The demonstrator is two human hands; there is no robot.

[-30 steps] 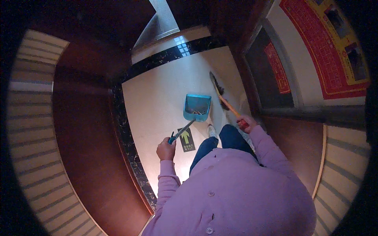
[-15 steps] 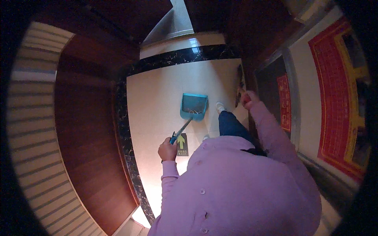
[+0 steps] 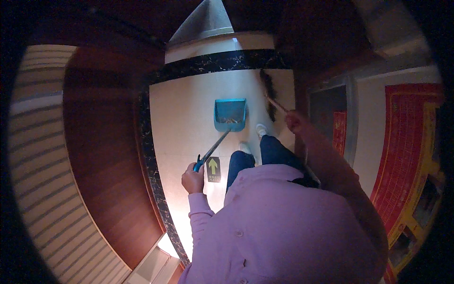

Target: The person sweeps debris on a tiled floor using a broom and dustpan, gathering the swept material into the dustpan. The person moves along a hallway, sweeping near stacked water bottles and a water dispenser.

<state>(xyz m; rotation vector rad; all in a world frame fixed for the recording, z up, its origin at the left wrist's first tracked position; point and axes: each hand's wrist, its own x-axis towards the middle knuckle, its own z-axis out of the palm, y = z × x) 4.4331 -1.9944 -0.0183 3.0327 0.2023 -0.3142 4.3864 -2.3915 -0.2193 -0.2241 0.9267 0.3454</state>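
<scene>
My left hand [image 3: 192, 178] grips the end of a long blue-and-grey handle that runs down to a blue dustpan [image 3: 230, 114] standing on the pale tiled floor [image 3: 184, 118]. Some debris lies inside the pan. My right hand [image 3: 294, 120] holds the thin handle of a dark-bristled broom [image 3: 269, 93], whose head rests on the floor just right of the dustpan. My legs in blue trousers and white shoes [image 3: 261, 129] stand behind the pan.
A black marble border [image 3: 146, 142] frames the floor on the left and far sides. Dark wood wall panels [image 3: 104, 156] rise on the left. A yellow arrow sticker [image 3: 213, 168] marks the floor by my left hand. A red panel [image 3: 406, 137] hangs on the right wall.
The view has swung, so the floor and dustpan sit more centred. My right hand with the broom has moved up and to the right of the dustpan; my left hand keeps its grip.
</scene>
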